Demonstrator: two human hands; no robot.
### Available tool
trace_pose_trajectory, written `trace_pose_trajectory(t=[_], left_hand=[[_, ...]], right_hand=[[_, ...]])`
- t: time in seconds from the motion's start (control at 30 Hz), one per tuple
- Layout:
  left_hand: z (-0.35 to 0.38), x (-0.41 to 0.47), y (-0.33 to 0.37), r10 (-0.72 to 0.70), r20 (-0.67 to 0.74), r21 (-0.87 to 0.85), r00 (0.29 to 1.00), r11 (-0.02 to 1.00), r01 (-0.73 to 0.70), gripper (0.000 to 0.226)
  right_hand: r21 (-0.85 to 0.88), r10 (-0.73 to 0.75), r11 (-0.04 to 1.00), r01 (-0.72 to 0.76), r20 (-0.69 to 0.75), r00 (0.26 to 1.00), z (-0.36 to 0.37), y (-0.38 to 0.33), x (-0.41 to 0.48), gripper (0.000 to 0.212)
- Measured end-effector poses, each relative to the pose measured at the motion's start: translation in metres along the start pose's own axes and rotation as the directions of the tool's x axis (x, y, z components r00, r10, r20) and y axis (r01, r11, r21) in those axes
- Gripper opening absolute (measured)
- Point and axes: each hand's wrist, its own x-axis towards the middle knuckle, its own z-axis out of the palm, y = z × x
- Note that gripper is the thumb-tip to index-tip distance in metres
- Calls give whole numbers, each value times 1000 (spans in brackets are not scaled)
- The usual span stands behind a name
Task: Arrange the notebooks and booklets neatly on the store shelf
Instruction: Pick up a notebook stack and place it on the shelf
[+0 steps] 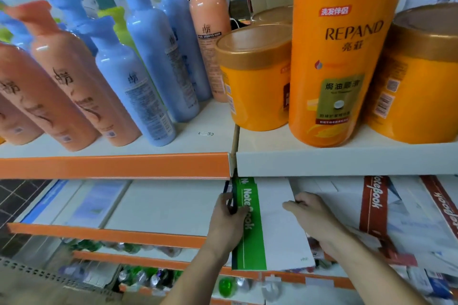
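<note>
Green notebook (273,220), left hand (226,220), right hand (314,215) gripping

The left hand (228,220) grips the green notebook (250,247) at its spine. The right hand (314,218) holds its other edge, beside red notebooks (373,205)

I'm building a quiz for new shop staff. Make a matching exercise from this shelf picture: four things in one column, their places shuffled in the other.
Things:
1. green notebook
2. red-banded notebook
3. REPAND bottle
4. paper clip

Places:
A. loose on the upper shelf, beside the blue bottles
B. held between the left hand and the right hand
C. upright between orange tubs
D. lying on the lower shelf, right of both hands

Pairs: 1-B, 2-D, 3-C, 4-A
</note>
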Motion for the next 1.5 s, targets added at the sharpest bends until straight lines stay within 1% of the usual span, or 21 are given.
trace_pose_trajectory(t=[0.1,0.17,0.2,0.23,0.27,0.33,0.37,0.4,0.43,0.47,0.53,0.57,0.67,0.77,0.83,0.93,1.03,1.1,1.2,1.33,1.5], left_hand=[[-23,3,-10,24,-59,-68,998,997,-28,14],[-41,5,-18,23,-80,-90,996,995,-31,12],[-51,7,-22,18,-90,-95,996,995,-27,13],[-62,9,-25,16,-104,-96,994,995,-26,14],[-74,11,-29,19,-120,-95,993,995,-31,14],[-99,17,-34,33,-132,-92,991,995,-46,13],[-114,22,-38,27,-124,-97,992,995,-40,14],[-129,27,-43,19,-107,-102,994,994,-30,17],[-146,32,-48,11,-83,-106,997,994,-19,22],[-163,39,-55,2,-54,-108,999,994,-8,28],[-201,50,-70,-9,-8,-127,1000,992,8,34],[-220,56,-77,-6,6,-133,1000,991,7,36],[-275,76,-99,26,-12,-113,1000,993,-27,37],[-320,92,-116,40,-52,-81,998,996,-44,36],[-341,99,-121,43,-67,-116,997,992,-51,34],[-360,110,-127,58,-74,-150,996,986,-68,31],[-369,121,-131,63,-48,-186,997,980,-70,27],[-374,128,-134,36,2,-225,999,974,-35,30],[-385,135,-139,24,49,-166,999,986,-15,36],[-406,146,-147,36,14,-113,999,993,-34,40],[-442,153,-151,17,-66,-105,998,994,-23,41]], right_hand=[[12,46,999,-46,56,997,26,-8,1,32],[18,61,998,-63,81,995,47,-14,1,37],[26,64,997,-67,87,994,58,-19,0,30],[42,68,996,-73,116,991,71,-25,0,18],[58,76,995,-85,136,988,84,-32,-1,14],[29,58,998,-62,127,990,114,-40,7,16],[7,50,999,-51,119,992,129,-44,8,23],[-2,46,999,-46,110,993,145,-41,15,34],[-7,59,998,-59,119,991,161,-43,18,38],[17,71,997,-74,134,988,178,-47,19,32],[77,87,992,-99,146,985,216,-58,17,10],[83,94,991,-106,136,986,234,-60,17,6],[97,94,989,-108,134,986,293,-62,21,13],[112,126,984,-142,137,982,344,-64,23,24],[94,146,982,-162,159,976,369,-69,20,30],[70,179,979,-192,167,970,391,-76,15,30],[57,194,978,-199,80,978,406,-80,21,27],[42,194,980,-196,43,980,413,-83,28,32],[24,195,980,-196,34,980,421,-85,36,31],[7,184,983,-186,88,979,436,-96,42,31],[-22,113,994,-112,138,984,470,-111,61,31]])
